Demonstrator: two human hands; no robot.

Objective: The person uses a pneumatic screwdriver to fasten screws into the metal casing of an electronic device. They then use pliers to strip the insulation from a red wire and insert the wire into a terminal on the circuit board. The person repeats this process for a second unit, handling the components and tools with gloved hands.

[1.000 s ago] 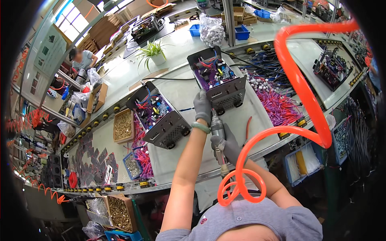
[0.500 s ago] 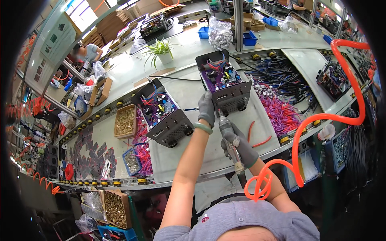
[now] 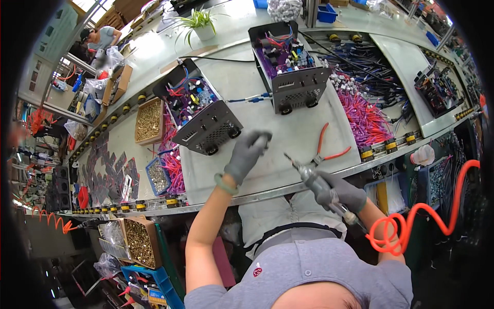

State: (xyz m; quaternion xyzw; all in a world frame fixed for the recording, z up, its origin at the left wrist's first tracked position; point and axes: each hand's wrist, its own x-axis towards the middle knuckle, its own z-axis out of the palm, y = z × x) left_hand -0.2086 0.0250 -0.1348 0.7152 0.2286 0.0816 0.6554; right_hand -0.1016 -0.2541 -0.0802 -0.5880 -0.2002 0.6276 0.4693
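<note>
My right hand, in a grey glove, is wrapped round a pneumatic screwdriver. The tool's tip points up and left over the bench mat, apart from both units. My gloved left hand hovers just right of the left unit's front panel, fingers curled in; whatever they pinch is too small to make out. Two open black housings, the left unit and the right unit, hold purple circuit boards and wires. Blue-sleeved leads run between them. Red-handled pliers lie beside the screwdriver's tip.
A coiled orange air hose hangs at my right. Pink wires and dark cables lie heaped right of the mat. At left are a box of brass-coloured parts and a blue tray. A potted plant stands behind.
My left hand has left the right unit's front panel and moved down and left. The screwdriver has come away from that panel, back toward my lower right. The view has shifted.
</note>
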